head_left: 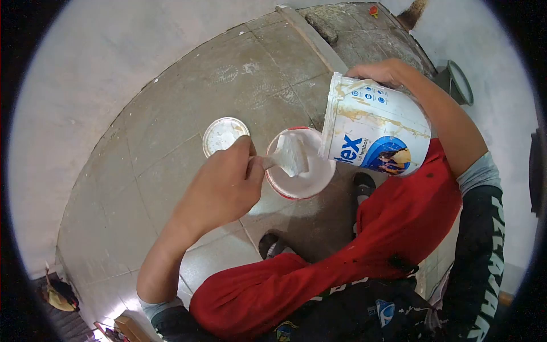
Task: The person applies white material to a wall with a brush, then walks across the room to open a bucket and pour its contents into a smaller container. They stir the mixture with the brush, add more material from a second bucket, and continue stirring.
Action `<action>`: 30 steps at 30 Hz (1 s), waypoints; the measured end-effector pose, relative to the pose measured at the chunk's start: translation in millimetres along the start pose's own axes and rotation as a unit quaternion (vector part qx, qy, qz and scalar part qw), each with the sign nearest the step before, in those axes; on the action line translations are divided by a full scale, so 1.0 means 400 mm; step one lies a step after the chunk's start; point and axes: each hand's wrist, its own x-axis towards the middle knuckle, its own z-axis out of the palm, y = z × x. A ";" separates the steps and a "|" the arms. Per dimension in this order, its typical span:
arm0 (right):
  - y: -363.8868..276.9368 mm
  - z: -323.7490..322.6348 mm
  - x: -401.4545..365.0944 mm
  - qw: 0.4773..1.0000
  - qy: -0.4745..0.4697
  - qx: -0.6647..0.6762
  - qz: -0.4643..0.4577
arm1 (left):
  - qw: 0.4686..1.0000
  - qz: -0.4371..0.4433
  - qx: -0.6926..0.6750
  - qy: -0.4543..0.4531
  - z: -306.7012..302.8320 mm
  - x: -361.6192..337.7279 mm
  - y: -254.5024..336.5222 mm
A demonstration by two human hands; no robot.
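Note:
My left hand (pixel 219 185) is closed around the handle of a paintbrush (pixel 292 155), its wide flat head thickly coated in white. The brush head is above an open red-rimmed bucket (pixel 316 179) with white paint inside, which stands on the floor. My right hand (pixel 379 73) grips the top side of a large white paint bucket (pixel 393 122) with blue print, partly hidden behind it. This bucket is tipped on its side, its mouth facing left beside the lower bucket's rim. Drips streak its wall. Its inside is hidden from view.
A paint-smeared round lid (pixel 227 134) lies on the tiled floor left of the lower bucket. A grey-green pail (pixel 456 82) stands by the right wall. A raised ledge (pixel 312 37) and a rough stone-like lump (pixel 322 28) are at the back. My feet are close below the bucket.

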 end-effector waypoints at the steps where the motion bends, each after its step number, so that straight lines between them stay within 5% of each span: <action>1: 0.004 0.000 0.004 1.000 0.000 0.005 0.002 | 0.999 0.021 -0.011 0.027 -0.011 -0.008 0.013; 7: 0.001 -0.008 0.016 0.999 -0.030 0.008 -0.014 | 0.992 0.074 0.023 0.102 -0.058 -0.046 0.073; 9: -0.042 0.021 -0.017 0.998 0.014 0.011 0.057 | 0.995 0.050 0.015 0.082 -0.086 -0.051 0.095; 14: 0.000 -0.008 0.016 0.999 -0.024 -0.023 0.000 | 0.997 0.000 -0.009 0.073 -0.102 -0.059 0.122; 19: -0.019 0.007 -0.013 0.999 -0.011 -0.033 0.011 | 0.991 0.089 -0.002 0.095 -0.069 -0.039 0.092; 30: -0.023 0.009 -0.016 0.999 0.001 -0.016 0.040 | 0.996 0.063 0.018 0.054 -0.053 -0.016 0.106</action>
